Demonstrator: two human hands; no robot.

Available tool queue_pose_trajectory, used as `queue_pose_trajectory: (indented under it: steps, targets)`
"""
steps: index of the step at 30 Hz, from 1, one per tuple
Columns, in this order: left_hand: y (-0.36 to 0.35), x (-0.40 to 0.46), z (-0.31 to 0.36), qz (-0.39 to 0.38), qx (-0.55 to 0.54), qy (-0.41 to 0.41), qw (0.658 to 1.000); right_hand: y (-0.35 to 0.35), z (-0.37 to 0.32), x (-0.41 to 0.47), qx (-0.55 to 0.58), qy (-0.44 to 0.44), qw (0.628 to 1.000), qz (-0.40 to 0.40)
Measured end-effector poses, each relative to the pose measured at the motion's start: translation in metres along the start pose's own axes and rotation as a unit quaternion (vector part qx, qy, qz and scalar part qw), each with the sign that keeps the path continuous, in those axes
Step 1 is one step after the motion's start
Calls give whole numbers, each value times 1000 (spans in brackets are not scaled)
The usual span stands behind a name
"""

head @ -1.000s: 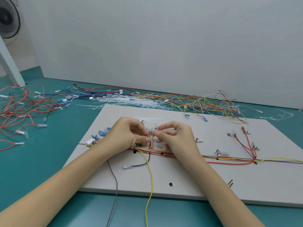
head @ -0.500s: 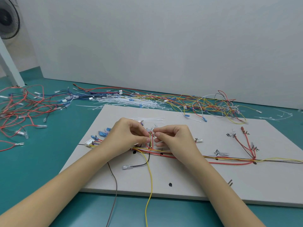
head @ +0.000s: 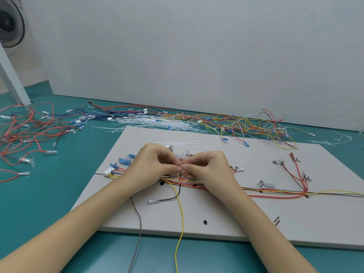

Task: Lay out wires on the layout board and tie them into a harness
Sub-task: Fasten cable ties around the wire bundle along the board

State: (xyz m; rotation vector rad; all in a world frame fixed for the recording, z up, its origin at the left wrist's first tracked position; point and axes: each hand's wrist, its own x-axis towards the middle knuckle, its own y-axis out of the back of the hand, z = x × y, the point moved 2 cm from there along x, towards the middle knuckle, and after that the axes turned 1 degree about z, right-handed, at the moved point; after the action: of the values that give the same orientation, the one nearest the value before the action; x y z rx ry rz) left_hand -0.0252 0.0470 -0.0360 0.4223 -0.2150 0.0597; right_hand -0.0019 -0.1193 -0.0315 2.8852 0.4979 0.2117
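A white layout board (head: 226,217) lies on the teal table. A bundle of red, yellow and white wires (head: 275,193) runs across it from left to right. My left hand (head: 155,164) and my right hand (head: 208,166) meet fingertip to fingertip over a short upright branch of red and yellow wires (head: 181,174) near the board's middle. Both pinch something small at that branch; what lies between the fingertips is hidden. A yellow wire (head: 182,223) and a grey wire (head: 137,229) hang off the board's front edge. A white connector (head: 108,172) lies left of my left hand.
White cable ties (head: 177,143) lie on the board behind my hands, and more (head: 157,123) are heaped behind the board. Loose wires (head: 256,125) pile at the back right, red ones (head: 23,131) at the left. A fan (head: 9,26) stands at the far left.
Both hands stay at the same branch; the fingertips have closed in a little tighter together. Nothing else has moved.
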Motion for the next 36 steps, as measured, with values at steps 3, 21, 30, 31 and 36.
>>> queue_pose_trajectory:
  steps: [3,21,30,31,36]
  targets:
    - [0,0,0,-3,-4,0,1000,0,-1,0,1,0,1000,-5]
    - [-1,0,0,-5,-25,-5,1000,1,-3,0,17,-9,1000,-9]
    - [-1,0,-1,0,-19,-13,1000,1,-5,-1,20,-6,999,-25]
    - [-1,0,-1,3,-20,-12,1000,2,-5,-1,23,-7,999,-28]
    - [-2,-1,0,8,-11,-17,1000,0,-4,0,-7,-4,1000,-10]
